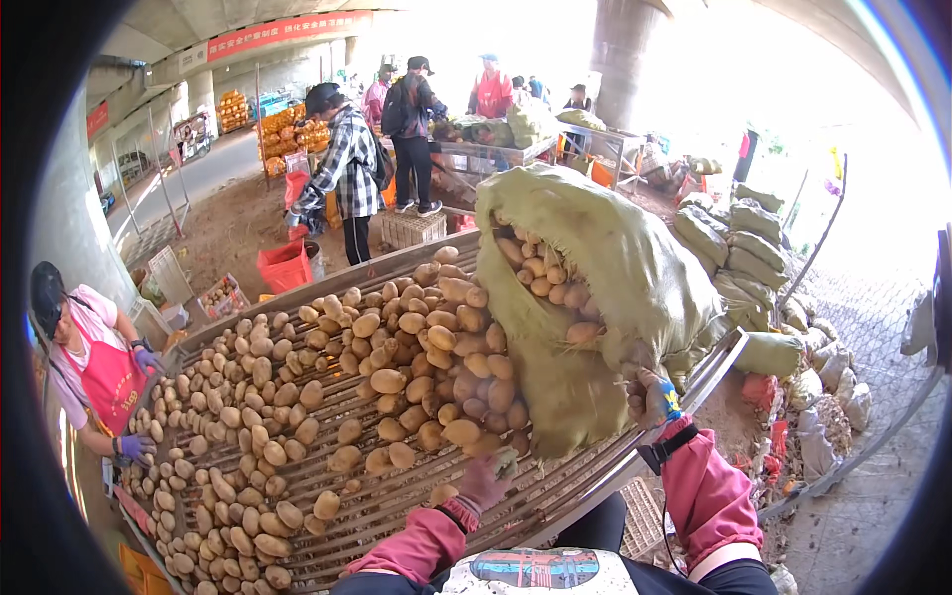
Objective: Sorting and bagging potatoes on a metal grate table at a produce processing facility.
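A large green woven sack (617, 245) lies tipped over on the slatted sorting table (364, 539), its torn mouth facing left. Potatoes show inside the opening, and a heap of potatoes (416, 335) spreads from it across the slats. My right hand (648, 396), gloved, is closed on the sack's lower right edge. Just left of the sack's hanging flap is my left hand (487, 480), also gloved and slightly blurred, by the near side of the heap. Its fingertips look greenish; whether they hold anything is unclear.
A co-worker in a red apron (111, 379) reaches over the table's left end. Someone in a checked shirt (346, 160) stands beyond the far rail, near a red bag (285, 266). Stacked filled sacks (755, 245) and wire mesh (877, 372) lie to the right.
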The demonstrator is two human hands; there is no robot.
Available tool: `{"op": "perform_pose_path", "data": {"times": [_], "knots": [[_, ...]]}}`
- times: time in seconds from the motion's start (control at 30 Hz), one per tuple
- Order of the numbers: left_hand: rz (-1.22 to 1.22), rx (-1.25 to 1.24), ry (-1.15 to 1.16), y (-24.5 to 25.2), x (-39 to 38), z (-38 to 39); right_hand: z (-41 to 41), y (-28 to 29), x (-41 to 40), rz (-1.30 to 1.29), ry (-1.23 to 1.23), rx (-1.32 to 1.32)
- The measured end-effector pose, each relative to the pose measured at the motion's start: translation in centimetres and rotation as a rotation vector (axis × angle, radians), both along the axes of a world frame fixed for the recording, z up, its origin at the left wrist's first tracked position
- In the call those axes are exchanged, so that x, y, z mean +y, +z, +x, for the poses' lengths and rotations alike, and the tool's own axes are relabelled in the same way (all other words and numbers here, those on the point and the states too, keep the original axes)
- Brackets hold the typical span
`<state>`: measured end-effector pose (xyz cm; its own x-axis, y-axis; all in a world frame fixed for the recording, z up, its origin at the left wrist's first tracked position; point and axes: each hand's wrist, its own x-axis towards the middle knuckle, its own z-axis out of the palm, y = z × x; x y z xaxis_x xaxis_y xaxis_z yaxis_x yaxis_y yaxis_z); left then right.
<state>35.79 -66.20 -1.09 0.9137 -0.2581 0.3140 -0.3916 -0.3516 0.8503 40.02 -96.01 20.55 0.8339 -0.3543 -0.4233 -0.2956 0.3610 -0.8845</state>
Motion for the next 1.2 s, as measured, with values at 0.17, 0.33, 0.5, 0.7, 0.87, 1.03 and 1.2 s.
{"op": "perform_pose_path", "data": {"times": [0.17, 0.33, 0.5, 0.7, 0.87, 1.03, 1.2], "knots": [[0.308, -0.076, 0.015, 2.1, 2.7, -2.0, 1.6, 0.3, 0.3, -0.005, 0.035, -0.067], [0.312, 0.012, 0.056, 4.3, 7.3, -3.2, 5.3, 2.1, -0.4, -0.079, 0.133, 0.074], [0.236, -0.004, 0.100, 5.3, 10.7, -4.8, 7.3, 5.1, 1.9, -0.278, 0.210, 0.244], [0.174, 0.106, 0.144, 1.9, 11.8, -6.0, 11.8, 4.8, 0.2, -0.198, 0.308, 0.379], [0.092, 0.082, 0.041, 1.4, 9.8, -5.6, 6.2, 0.1, 1.7, -0.461, 0.598, -0.118], [0.245, 0.159, -0.462, 1.1, 4.6, -6.8, -2.0, -4.3, 16.1, -0.199, 0.842, -0.375], [0.351, 0.173, -0.314, -1.0, 6.5, -8.2, -1.5, -1.3, 13.8, -0.143, 0.679, -0.062]]}}
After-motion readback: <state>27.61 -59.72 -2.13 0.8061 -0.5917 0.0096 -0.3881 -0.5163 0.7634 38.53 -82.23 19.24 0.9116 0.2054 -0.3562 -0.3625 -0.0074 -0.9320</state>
